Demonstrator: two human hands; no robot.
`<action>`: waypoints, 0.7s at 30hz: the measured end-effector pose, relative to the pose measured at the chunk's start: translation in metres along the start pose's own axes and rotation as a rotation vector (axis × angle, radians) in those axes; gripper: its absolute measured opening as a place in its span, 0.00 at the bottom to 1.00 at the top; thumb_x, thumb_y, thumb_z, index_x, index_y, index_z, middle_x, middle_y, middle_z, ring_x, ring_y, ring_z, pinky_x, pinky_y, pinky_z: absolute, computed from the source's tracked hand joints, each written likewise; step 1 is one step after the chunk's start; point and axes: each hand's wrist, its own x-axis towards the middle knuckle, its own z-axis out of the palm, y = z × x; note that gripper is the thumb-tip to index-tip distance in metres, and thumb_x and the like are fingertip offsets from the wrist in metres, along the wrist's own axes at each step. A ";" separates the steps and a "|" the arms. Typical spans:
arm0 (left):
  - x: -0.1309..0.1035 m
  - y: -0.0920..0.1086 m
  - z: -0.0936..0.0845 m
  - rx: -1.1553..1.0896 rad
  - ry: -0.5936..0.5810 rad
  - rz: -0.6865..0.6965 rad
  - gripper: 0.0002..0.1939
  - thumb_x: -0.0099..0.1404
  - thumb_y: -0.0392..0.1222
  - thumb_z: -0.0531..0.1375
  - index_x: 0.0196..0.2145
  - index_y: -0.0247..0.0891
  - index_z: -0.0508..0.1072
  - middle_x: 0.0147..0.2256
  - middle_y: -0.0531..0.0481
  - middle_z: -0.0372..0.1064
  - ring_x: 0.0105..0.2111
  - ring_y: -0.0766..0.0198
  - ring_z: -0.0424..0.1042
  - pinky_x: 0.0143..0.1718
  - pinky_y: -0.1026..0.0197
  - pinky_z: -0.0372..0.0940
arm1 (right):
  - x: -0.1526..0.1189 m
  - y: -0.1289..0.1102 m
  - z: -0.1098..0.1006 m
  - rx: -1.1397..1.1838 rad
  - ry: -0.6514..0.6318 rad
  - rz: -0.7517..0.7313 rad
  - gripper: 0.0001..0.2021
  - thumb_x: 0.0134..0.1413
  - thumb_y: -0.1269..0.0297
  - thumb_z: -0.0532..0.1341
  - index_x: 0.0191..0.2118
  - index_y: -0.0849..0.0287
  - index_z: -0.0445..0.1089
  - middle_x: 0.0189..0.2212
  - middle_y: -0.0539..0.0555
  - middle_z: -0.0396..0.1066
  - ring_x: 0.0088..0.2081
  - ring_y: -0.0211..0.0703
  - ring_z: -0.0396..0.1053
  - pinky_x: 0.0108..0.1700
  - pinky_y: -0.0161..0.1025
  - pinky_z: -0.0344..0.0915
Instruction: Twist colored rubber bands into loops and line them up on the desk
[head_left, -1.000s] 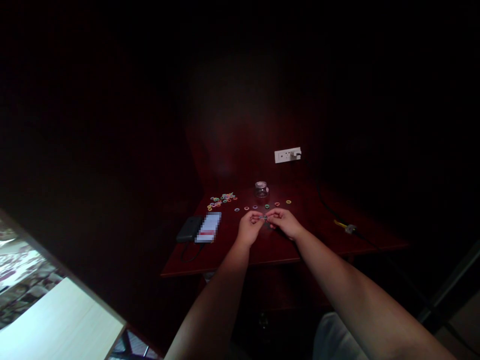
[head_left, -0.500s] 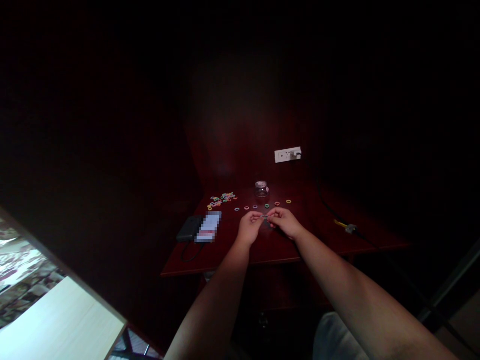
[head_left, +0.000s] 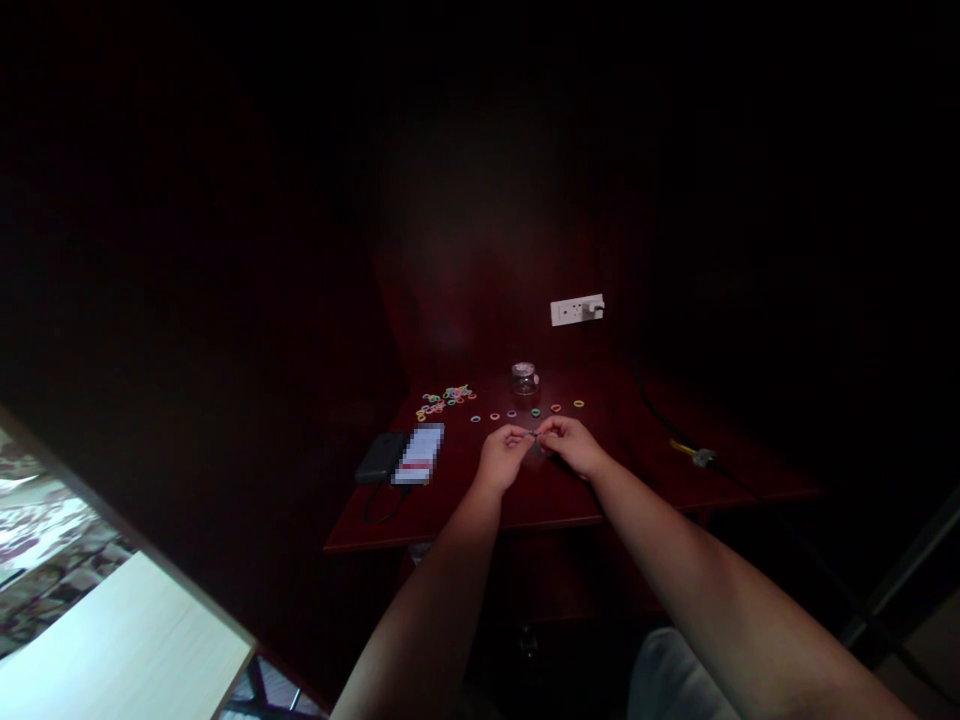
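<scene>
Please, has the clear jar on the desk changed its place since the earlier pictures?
No. The clear jar stands in the same place, below and left of the white wall socket; both shift slightly together, so only the camera seems moved.

The left hand [head_left: 504, 460] and right hand [head_left: 571, 446] partly hide the small item [head_left: 533, 434] they pinch (too tiny to identify). Near the left edge of the desk [head_left: 465, 500], the phone screen [head_left: 418, 455] is pixelated beyond reading; toward the front-right corner, the black cable [head_left: 731, 477] fades into darkness.
</scene>
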 end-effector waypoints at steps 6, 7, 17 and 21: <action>0.000 0.001 -0.001 -0.018 -0.018 0.005 0.08 0.51 0.42 0.62 0.28 0.34 0.71 0.25 0.49 0.71 0.26 0.67 0.68 0.29 0.65 0.61 | -0.001 -0.001 0.000 -0.008 -0.011 -0.021 0.09 0.37 0.64 0.63 0.25 0.61 0.64 0.16 0.46 0.64 0.20 0.32 0.60 0.24 0.31 0.54; 0.000 0.001 -0.001 -0.009 -0.018 0.013 0.08 0.51 0.42 0.61 0.28 0.34 0.72 0.26 0.49 0.71 0.26 0.67 0.68 0.30 0.65 0.61 | -0.002 -0.002 0.000 -0.005 -0.011 -0.019 0.09 0.37 0.63 0.63 0.25 0.61 0.64 0.16 0.45 0.64 0.19 0.32 0.60 0.24 0.31 0.54; -0.001 0.001 -0.002 0.062 -0.014 0.043 0.10 0.51 0.43 0.61 0.29 0.33 0.71 0.26 0.49 0.70 0.26 0.67 0.68 0.28 0.66 0.60 | -0.001 -0.001 0.000 -0.006 -0.014 0.001 0.11 0.36 0.62 0.65 0.25 0.62 0.64 0.15 0.45 0.63 0.18 0.31 0.60 0.23 0.31 0.54; -0.002 0.001 -0.002 0.064 -0.004 0.043 0.10 0.51 0.44 0.61 0.29 0.33 0.71 0.26 0.48 0.70 0.26 0.66 0.68 0.28 0.66 0.60 | -0.001 -0.001 0.000 -0.030 -0.024 0.023 0.12 0.37 0.62 0.65 0.29 0.63 0.68 0.17 0.47 0.65 0.18 0.31 0.59 0.23 0.31 0.54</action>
